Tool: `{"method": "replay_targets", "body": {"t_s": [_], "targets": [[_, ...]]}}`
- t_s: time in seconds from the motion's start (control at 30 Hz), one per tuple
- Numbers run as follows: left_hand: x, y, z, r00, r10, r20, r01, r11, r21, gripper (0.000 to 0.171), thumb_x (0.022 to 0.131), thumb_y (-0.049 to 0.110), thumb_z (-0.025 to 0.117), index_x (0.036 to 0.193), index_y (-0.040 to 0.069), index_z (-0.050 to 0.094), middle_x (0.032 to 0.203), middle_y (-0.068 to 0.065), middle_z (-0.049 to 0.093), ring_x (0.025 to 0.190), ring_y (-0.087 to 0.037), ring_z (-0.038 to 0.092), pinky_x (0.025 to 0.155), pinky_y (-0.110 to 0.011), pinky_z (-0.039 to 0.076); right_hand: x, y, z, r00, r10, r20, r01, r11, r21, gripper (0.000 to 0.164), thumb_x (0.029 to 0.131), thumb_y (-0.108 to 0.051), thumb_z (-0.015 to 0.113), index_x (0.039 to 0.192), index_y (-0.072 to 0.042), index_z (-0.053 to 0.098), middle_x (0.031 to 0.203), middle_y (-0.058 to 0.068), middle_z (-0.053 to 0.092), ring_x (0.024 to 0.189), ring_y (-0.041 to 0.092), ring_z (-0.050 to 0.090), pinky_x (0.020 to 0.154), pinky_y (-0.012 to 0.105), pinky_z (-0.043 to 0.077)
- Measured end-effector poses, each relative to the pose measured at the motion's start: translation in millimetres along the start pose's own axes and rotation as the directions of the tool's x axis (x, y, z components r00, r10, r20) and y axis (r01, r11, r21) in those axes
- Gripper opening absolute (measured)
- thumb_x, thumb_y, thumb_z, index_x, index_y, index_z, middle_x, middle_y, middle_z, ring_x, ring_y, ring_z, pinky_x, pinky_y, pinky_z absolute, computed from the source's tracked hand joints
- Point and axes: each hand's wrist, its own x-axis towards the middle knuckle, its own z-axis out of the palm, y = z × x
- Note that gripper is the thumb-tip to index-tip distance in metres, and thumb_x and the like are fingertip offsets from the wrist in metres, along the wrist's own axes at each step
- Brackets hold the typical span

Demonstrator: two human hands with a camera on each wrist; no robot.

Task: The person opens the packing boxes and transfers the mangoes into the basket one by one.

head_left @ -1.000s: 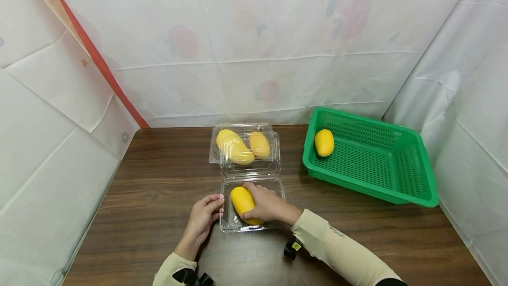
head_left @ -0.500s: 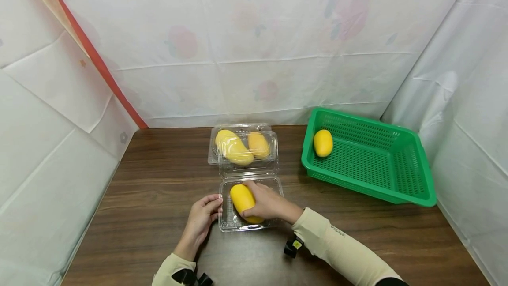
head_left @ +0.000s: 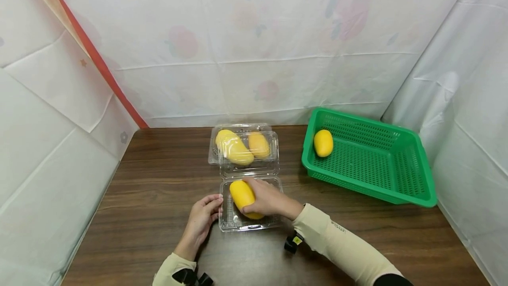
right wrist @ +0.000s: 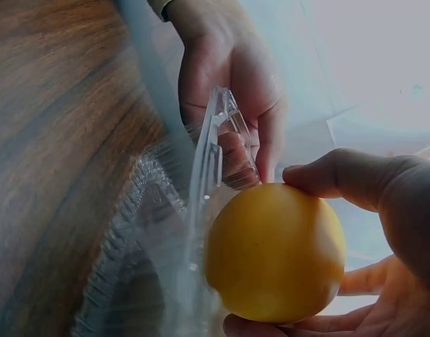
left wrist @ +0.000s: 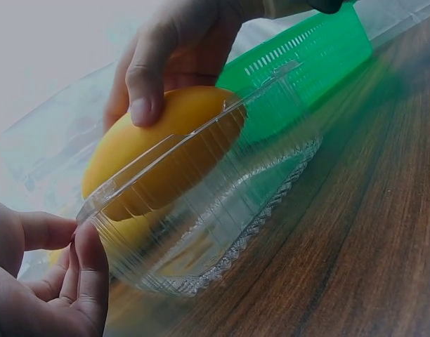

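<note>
Table (head_left: 151, 197) was dark brown woodgrain. Directly on it sat an open clear clamshell (head_left: 227, 224), lid (head_left: 238, 171) folded back; a clear container (head_left: 213, 156) behind, overlapped by that lid in head view; green perforated basket (head_left: 373, 156) at right, angled.

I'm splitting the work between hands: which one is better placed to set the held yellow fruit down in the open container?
Right, most likely. The right hand grips the yellow fruit over the open container, while the left hand holds that container's edge, perhaps steadying it.
</note>
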Motion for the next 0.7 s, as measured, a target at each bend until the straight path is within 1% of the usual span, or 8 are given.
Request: {"method": "replay_targets", "body": {"t_s": [0.1, 0.23, 0.4, 0.57, 0.7], "targets": [[-0.2, 0.0, 0.2, 1.000, 0.002, -0.003, -0.002, 1.000, 0.003, 0.019, 0.092, 0.003, 0.060, 0.108, -0.007, 0.058, 0.076, 0.005, 0.058, 0.061, -0.007, 0.054, 0.059, -0.018, 0.050, 1, -2, -2, 1.000, -0.010, 0.008, 0.010, 1.000, -0.025, 0.083, 0.073, -0.035, 0.080, 0.143, -0.013, 0.041, 0.119, 0.010, 0.061, 0.093, 0.018, 0.056, 0.072, 0.030, 0.048], [0.7, -1.5, 0.1, 1.000, -0.003, -0.012, 0.003, 1.000, 0.007, 0.021, 0.092, 0.003, 0.059, 0.109, -0.009, 0.058, 0.076, 0.004, 0.059, 0.061, -0.007, 0.055, 0.059, -0.018, 0.050, 2, -4, -5, 1.000, -0.013, 0.013, 0.014, 0.999, -0.045, 0.084, 0.074, -0.035, 0.080, 0.144, -0.014, 0.039, 0.119, 0.009, 0.061, 0.091, 0.017, 0.056, 0.071, 0.029, 0.048], [0.7, -2.6, 0.1, 1.000, 0.002, -0.011, -0.002, 1.000, 0.002, 0.020, 0.092, 0.002, 0.059, 0.108, -0.009, 0.058, 0.076, 0.005, 0.059, 0.061, -0.006, 0.055, 0.058, -0.018, 0.050, 2, -4, -10, 1.000, -0.014, 0.008, 0.014, 0.999, -0.042, 0.083, 0.073, -0.034, 0.081, 0.143, -0.014, 0.040, 0.119, 0.009, 0.062, 0.090, 0.017, 0.057, 0.071, 0.029, 0.049], [-0.6, -0.5, 1.1, 1.000, 0.015, -0.007, -0.015, 1.000, 0.009, 0.021, 0.092, 0.002, 0.060, 0.109, -0.010, 0.058, 0.076, 0.005, 0.059, 0.062, -0.006, 0.055, 0.059, -0.017, 0.051, 1, -4, -15, 1.000, -0.027, -0.004, 0.027, 0.999, -0.036, 0.082, 0.073, -0.033, 0.081, 0.141, -0.014, 0.041, 0.117, 0.008, 0.062, 0.090, 0.017, 0.057, 0.071, 0.029, 0.049], [-1.4, 1.1, 1.6, 1.000, 0.008, -0.013, -0.008, 1.000, 0.009, 0.020, 0.092, 0.001, 0.059, 0.108, -0.009, 0.057, 0.076, 0.006, 0.058, 0.061, -0.005, 0.056, 0.059, -0.017, 0.051, 1, -3, -18, 0.999, -0.034, -0.013, 0.033, 0.999, -0.034, 0.082, 0.073, -0.033, 0.082, 0.141, -0.012, 0.042, 0.118, 0.009, 0.062, 0.093, 0.018, 0.058, 0.072, 0.030, 0.049]]}}
